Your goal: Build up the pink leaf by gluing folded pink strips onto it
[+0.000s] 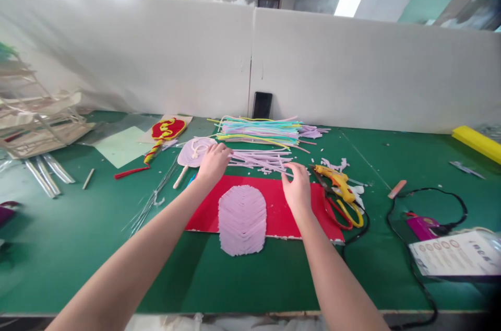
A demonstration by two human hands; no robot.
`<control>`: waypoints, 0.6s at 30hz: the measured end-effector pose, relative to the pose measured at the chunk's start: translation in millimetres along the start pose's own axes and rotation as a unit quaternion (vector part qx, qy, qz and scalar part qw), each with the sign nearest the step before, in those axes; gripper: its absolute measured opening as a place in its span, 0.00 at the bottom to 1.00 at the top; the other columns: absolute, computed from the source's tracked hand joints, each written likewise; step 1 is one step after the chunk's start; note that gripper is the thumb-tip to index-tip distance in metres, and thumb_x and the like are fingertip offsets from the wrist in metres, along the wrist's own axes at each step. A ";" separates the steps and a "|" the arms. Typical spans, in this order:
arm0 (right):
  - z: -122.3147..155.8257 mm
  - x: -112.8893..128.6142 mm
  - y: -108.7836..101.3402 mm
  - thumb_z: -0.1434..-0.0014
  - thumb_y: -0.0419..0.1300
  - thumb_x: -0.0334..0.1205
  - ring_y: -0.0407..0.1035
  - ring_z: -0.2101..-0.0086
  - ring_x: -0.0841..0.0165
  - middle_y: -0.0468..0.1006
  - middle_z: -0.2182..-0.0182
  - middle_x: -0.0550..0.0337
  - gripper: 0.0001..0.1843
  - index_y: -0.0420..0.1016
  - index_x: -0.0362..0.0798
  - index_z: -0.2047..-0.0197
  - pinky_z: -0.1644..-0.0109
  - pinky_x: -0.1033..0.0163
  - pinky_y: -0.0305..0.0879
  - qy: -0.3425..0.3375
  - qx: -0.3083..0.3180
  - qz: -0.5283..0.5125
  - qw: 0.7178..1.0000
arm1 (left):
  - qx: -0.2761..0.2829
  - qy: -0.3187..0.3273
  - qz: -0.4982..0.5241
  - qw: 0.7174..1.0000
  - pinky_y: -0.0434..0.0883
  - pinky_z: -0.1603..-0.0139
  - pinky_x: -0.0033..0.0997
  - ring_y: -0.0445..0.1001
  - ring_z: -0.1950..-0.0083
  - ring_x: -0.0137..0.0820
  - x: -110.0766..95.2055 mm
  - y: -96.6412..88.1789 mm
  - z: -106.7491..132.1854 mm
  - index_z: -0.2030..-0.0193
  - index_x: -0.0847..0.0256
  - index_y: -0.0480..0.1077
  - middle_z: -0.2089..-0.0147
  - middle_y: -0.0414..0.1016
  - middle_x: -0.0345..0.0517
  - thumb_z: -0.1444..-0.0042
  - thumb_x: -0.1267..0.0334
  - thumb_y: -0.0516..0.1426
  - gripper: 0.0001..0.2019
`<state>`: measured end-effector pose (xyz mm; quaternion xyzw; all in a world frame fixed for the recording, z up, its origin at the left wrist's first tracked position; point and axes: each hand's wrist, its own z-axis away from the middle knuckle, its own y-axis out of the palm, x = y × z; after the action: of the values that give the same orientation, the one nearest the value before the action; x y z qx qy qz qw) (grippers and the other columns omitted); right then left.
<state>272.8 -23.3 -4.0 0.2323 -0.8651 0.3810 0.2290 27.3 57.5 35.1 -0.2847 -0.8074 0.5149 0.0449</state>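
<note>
My left hand [214,165] is at the left ends of a loose bunch of lavender pipe cleaners [260,157], its bent fingers closed on them. At the right ends, my right hand [298,189] has thumb and forefinger curled round a pipe cleaner tip; the exact grip is partly hidden. Below and between my hands lies an oval lavender panel [242,220] of pipe cleaner pieces laid in a chevron pattern. It overlaps the front edge of a red board [284,208]. Beside my left hand rests a lavender fan shape [191,152] with a pale handle.
Multicoloured pipe cleaners [260,131] lie at the back, before a phone [262,105]. Right are a yellow glue gun [338,182], scissors [340,211], a black cord [409,252] and a white box [456,253]. Left are thin wires [151,200] and a red-yellow fan [167,129].
</note>
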 end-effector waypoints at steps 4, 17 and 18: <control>-0.2 0.8 1.4 0.45 0.54 0.30 0.65 0.53 0.62 0.71 0.58 0.50 0.13 0.70 0.47 0.56 0.47 0.54 0.63 -0.003 0.003 -0.004 1.000 | 0.032 0.080 -0.041 0.995 0.62 0.48 0.42 0.68 0.53 0.41 -2.4 2.6 -16.6 0.63 0.59 0.73 0.59 0.72 0.51 0.44 0.71 0.52 0.09; -0.5 3.6 0.4 0.44 0.54 0.32 0.66 0.54 0.61 0.71 0.59 0.51 0.11 0.71 0.49 0.57 0.49 0.54 0.65 0.007 0.005 -0.020 1.000 | 0.092 0.159 -0.067 0.981 0.64 0.54 0.35 0.71 0.61 0.35 -6.0 -14.4 -39.4 0.66 0.59 0.71 0.66 0.75 0.45 0.43 0.69 0.50 0.08; -0.6 3.5 0.5 0.44 0.54 0.32 0.66 0.54 0.61 0.71 0.59 0.51 0.10 0.71 0.48 0.58 0.49 0.54 0.65 0.008 0.003 -0.022 1.000 | 0.096 0.158 -0.064 0.981 0.65 0.57 0.32 0.72 0.61 0.34 -7.4 -18.9 -39.8 0.65 0.58 0.71 0.66 0.75 0.43 0.43 0.68 0.50 0.08</control>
<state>269.8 -23.4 -1.9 0.2488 -0.8568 0.3806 0.2431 40.2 80.0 71.5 -0.3048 -0.7535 0.5343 0.2321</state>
